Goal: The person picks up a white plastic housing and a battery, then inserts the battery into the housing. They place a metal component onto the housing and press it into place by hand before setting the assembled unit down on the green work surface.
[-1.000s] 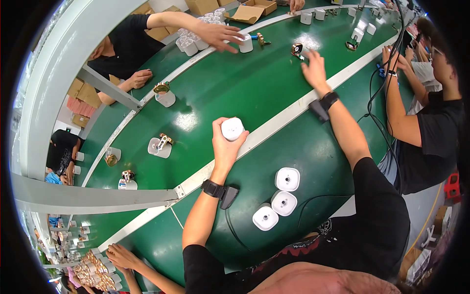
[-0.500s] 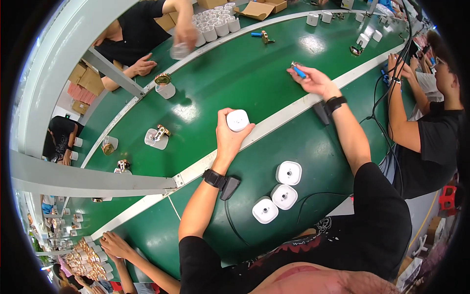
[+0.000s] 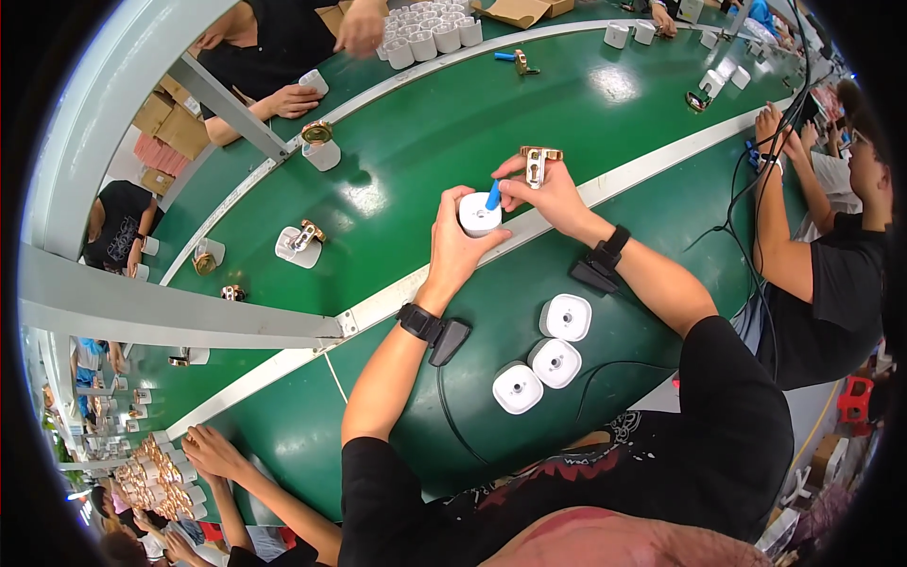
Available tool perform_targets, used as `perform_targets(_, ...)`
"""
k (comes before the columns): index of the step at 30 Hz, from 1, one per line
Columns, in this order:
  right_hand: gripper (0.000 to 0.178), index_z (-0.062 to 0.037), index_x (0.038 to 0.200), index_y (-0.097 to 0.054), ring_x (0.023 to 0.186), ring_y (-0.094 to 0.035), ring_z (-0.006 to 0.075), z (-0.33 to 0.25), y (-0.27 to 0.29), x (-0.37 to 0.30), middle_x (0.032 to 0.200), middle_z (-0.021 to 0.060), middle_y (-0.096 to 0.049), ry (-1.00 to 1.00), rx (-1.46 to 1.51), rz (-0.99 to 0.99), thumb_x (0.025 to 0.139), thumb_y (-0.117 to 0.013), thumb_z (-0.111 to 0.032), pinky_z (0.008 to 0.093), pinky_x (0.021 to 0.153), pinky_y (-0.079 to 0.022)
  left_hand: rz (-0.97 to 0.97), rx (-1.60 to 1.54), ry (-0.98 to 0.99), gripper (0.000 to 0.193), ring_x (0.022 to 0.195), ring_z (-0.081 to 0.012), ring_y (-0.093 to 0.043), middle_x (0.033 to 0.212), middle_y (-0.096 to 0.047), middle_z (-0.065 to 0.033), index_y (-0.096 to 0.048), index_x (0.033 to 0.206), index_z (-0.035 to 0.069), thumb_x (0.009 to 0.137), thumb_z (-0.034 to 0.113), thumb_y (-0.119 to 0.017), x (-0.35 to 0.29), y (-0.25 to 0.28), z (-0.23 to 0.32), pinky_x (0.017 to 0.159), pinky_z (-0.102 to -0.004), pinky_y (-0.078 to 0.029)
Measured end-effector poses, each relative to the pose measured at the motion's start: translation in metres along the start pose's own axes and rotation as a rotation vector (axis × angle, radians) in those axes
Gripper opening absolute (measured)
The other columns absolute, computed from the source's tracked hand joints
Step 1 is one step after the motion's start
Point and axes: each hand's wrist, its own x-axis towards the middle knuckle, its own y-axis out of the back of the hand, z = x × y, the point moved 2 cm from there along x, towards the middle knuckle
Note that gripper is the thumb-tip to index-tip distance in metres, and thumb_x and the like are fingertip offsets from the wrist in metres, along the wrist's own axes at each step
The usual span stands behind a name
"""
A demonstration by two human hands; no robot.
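My left hand (image 3: 453,244) is wrapped round a white rounded-square housing (image 3: 480,223) above the white rail. Between the fingertips of my right hand (image 3: 553,200) is a blue cylinder (image 3: 493,195), held tilted with its lower end at the top face of the housing. I cannot tell how far, if at all, it reaches inside. A gold-and-silver metal assembly (image 3: 536,168) sits against the fingers of that same hand; any link to the cylinder is hidden. Nearer me on the green table stand three white housings (image 3: 566,317), each with a small central hole or post.
A long white rail (image 3: 378,312) divides the near table from the green belt (image 3: 425,123). Metal assemblies with white housings (image 3: 300,248) lie along the belt. A grey post (image 3: 179,317) crosses the left side. Black cables (image 3: 732,203) hang at right. Co-workers' hands (image 3: 219,455) work nearby.
My right hand has come left and toward me, bringing the blue cylinder to the housing. My left hand has shifted slightly right with the housing.
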Motion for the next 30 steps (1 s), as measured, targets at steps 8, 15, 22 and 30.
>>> perform_targets(8, 0.018, 0.0029, 0.108, -0.061, 0.079, -0.066, 0.0143, -0.01, 0.012, 0.005, 0.094, 0.009, -0.067, 0.087, -0.006, 0.267, 0.092, -0.064, -0.004, 0.0264, 0.069, -0.058, 0.17, -0.316, 0.116, 0.067, 0.11, -0.0219, -0.061, 0.119, -0.062, -0.0144, -0.046, 0.123, 0.003, 0.069, 0.004, -0.085, 0.005, 0.012, -0.02, 0.093, -0.0339, -0.051)
perform_targets(15, 0.013, 0.0023, 0.103, -0.061, 0.076, -0.067, 0.0158, -0.006, 0.009, 0.003, 0.094, 0.0099, -0.067, 0.063, 0.114, 0.308, 0.092, -0.065, -0.004, 0.0273, 0.069, -0.058, 0.034, -0.747, 0.16, 0.068, 0.109, -0.02, -0.059, 0.112, -0.056, -0.0098, -0.041, 0.124, 0.005, 0.069, -0.005, -0.079, 0.007, 0.01, -0.013, 0.1, -0.0332, -0.046)
perform_targets(22, 0.013, 0.0035, 0.1, -0.06, 0.082, -0.068, 0.0171, -0.018, -0.001, -0.007, 0.094, 0.0124, -0.066, 0.19, -0.064, 0.226, 0.088, -0.066, 0.003, 0.029, 0.073, -0.059, 0.128, -0.487, -0.037, 0.066, 0.117, -0.0203, -0.056, 0.117, -0.053, -0.009, -0.043, 0.124, 0.004, 0.068, -0.01, -0.074, 0.006, 0.003, -0.025, 0.103, -0.0339, -0.045)
perform_targets(30, 0.014, 0.0046, 0.097, -0.063, 0.09, -0.067, 0.0168, -0.015, -0.011, -0.015, 0.102, 0.0144, -0.067, 0.44, -0.187, 0.084, 0.085, -0.07, 0.007, 0.03, 0.081, -0.059, -0.113, -0.402, 0.017, 0.072, 0.119, -0.02, -0.055, 0.121, -0.055, -0.0093, -0.045, 0.129, 0.003, 0.065, -0.012, -0.073, 0.004, -0.003, -0.014, 0.105, -0.0341, -0.042)
